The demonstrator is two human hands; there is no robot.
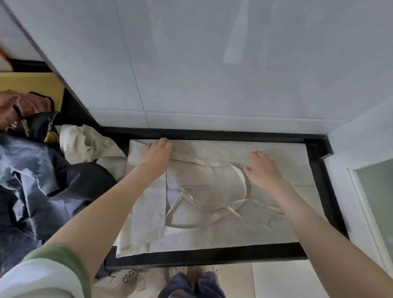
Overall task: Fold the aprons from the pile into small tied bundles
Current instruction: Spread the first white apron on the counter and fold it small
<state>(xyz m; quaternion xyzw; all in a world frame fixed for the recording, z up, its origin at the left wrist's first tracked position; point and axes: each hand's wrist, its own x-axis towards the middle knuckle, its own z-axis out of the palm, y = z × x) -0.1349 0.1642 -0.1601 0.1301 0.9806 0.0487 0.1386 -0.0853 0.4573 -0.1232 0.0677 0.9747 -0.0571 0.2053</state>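
**A:** From the head view, where did the work sit?

**B:** A cream apron (210, 228) lay spread flat across the black counter (209, 255), its far edge folded over toward the person; its ties (189, 196) looped loose across the middle; the pile (36, 175) of dark blue and cream cloth lay heaped at the counter's left end, just beside it.

**A:** And the hands?

**B:** The left hand (156, 155) lay palm down on the folded far edge near the left corner, fingers straight, pressing and gripping nothing; the right hand (263, 168) rested on the same fold further right, fingers lightly bent, thumb spread, with no pinch that I could see; I judged it a smoothing of the first fold, with nothing rolled or tied yet.

**A:** What could go wrong from there?

**B:** The ties, mainly; they lay tangled on top of the cloth, and a fold that trapped them inside would leave nothing free to tie round the bundle; the apron's left corner reached the near counter edge, so a careless drag might slide it off; the pile sat close enough that a sweeping forearm could catch a second apron.

**A:** Anything else?

**B:** Another person's hands (12, 111) at the far left, on dark cloth; white wall panels (217, 59) behind the counter.
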